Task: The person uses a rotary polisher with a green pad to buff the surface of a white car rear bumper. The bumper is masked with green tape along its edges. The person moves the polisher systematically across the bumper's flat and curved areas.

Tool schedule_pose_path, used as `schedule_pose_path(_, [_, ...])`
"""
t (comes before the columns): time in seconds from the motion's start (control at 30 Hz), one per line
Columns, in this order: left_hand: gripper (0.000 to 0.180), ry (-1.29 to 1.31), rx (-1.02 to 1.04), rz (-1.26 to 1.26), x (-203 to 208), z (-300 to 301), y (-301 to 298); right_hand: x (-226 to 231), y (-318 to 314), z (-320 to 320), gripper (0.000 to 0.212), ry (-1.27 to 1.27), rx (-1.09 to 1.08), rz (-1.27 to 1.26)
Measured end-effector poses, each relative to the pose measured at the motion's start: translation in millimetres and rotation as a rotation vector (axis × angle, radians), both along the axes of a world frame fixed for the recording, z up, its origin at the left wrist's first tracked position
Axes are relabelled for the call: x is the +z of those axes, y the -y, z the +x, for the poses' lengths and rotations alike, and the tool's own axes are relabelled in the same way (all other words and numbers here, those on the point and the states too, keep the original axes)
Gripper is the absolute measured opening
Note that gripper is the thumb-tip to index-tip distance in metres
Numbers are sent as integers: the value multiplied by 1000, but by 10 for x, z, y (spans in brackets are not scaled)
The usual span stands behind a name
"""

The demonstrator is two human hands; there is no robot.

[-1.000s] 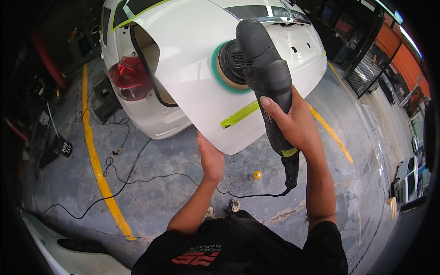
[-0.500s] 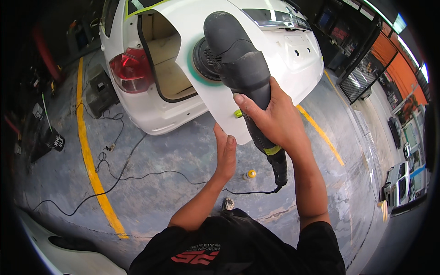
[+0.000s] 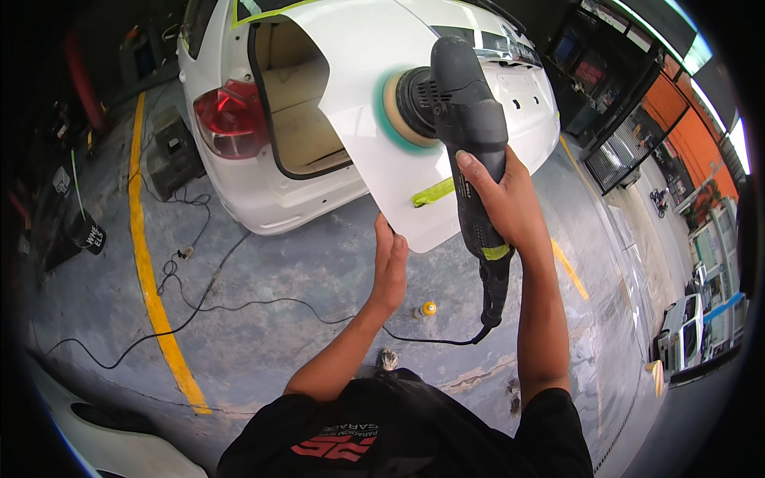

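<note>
A black power polisher (image 3: pixel 470 111) is in my right hand (image 3: pixel 514 195), its fingers wrapped round the body with the thumb on top. The polisher's round pad (image 3: pixel 392 107), tan with a green rim, lies against the white raised tailgate (image 3: pixel 343 95) of a car. My left hand (image 3: pixel 390 267) grips the tailgate's lower edge, thumb toward me; the other fingers are partly hidden. A strip of yellow-green tape (image 3: pixel 433 193) sticks to the panel between the pad and my left hand.
The polisher's black cord (image 3: pixel 430 341) runs across the grey floor to the left. A yellow-capped bottle (image 3: pixel 428 308) stands near my feet. The car's red tail light (image 3: pixel 231 119) and open boot (image 3: pixel 295 111) are at left. A black bucket (image 3: pixel 88 237) sits far left.
The polisher and my right hand have moved right across the tailgate, uncovering more of the pad and the tape strip. My left hand stays on the edge.
</note>
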State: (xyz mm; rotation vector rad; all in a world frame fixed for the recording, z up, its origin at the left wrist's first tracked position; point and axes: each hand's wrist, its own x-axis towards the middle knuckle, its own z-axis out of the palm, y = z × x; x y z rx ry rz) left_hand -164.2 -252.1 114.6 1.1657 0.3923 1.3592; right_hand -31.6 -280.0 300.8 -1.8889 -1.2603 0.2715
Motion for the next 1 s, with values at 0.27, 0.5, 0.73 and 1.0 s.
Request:
schedule_pose_path(0.27, [88, -93, -64, 196, 174, -18, 643, -255, 272, -349, 77, -18, 29, 16])
schedule_pose_path(0.5, [65, 32, -215, -56, 652, 169, 236, -520, 310, -381, 69, 110, -101, 73])
schedule_pose_path(0.73, [54, 128, -120, -148, 524, 165, 268, -942, 905, -348, 61, -190, 124, 151])
schedule_pose_path(1.0, [55, 347, -252, -150, 856, 102, 125, -1355, 1504, -345, 60, -456, 174, -28])
